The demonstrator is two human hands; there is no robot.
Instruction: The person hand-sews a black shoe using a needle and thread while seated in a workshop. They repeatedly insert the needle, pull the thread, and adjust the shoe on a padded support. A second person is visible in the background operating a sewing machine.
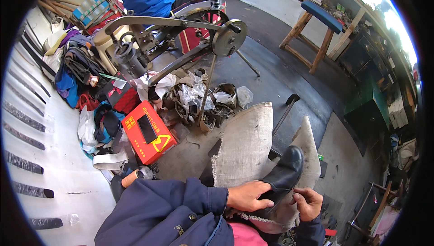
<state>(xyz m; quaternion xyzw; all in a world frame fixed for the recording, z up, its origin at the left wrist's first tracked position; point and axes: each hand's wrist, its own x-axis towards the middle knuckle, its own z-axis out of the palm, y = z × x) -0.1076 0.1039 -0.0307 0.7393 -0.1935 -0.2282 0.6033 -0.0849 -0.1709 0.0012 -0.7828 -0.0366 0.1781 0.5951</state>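
1. Black boot (288,168) lay over pale cloth (242,149), toe end pointing away from the person, shaft end partly hidden by the hands.
2. Left hand (249,196): fingers clamped on the boot's shaft end, thumb over the top.
3. Right hand (308,204): fingers pinched together at the boot's right edge; couldn't tell what, if anything, was between them.
4. Progress: looked mid-step. Boot was in position and held; toe part looked whole. Hand work at the edge seemed unfinished; amount left couldn't be told.
5. Nearby: red box (139,144) with dark flat object (147,128) on it, left; hand-wheel machine (229,38) beyond, apart from the boot.
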